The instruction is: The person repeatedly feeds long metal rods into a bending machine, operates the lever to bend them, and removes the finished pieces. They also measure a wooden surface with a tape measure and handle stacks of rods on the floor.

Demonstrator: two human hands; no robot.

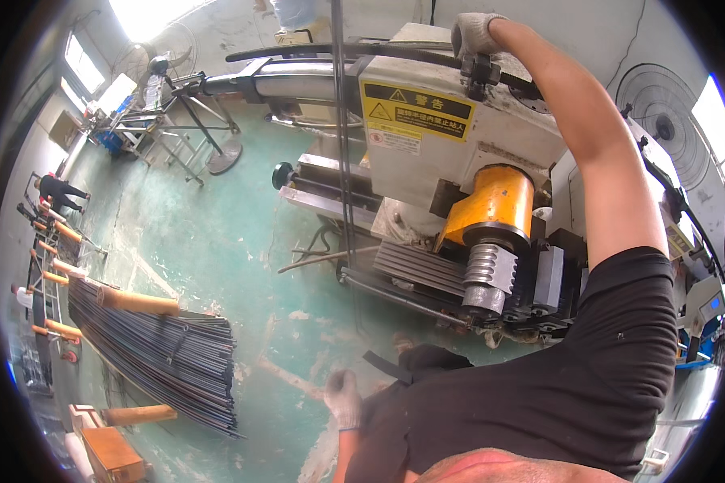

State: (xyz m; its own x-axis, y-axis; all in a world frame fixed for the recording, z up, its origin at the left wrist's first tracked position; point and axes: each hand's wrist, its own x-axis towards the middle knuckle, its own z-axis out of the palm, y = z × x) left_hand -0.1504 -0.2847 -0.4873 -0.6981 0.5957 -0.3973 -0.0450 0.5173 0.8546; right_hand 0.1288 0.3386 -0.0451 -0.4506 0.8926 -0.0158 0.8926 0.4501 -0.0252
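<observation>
My right hand [475, 35], in a pale knit glove, is raised at the top of a large pale bending machine [491, 105]. It is curled just above a black fitting [480, 74] on a long dark bar [314, 50]; what lies inside the fingers is hidden. Low in front of my body is my left hand [343, 400], also gloved, with its fingers curled in; whether they hold anything cannot be made out. Two thin dark upright lines [342, 137] cross the view above it. Below the machine's yellow cylinder [495, 205] sits a ribbed metal die [490, 270].
Left on the green floor, a bundle of long dark tubes [161, 354] lies on a rack with tan-wrapped arms [137, 301]. A round-based stand [224, 157] is farther back. Another person [60, 191] is at the far left. A large fan [660, 121] stands at right.
</observation>
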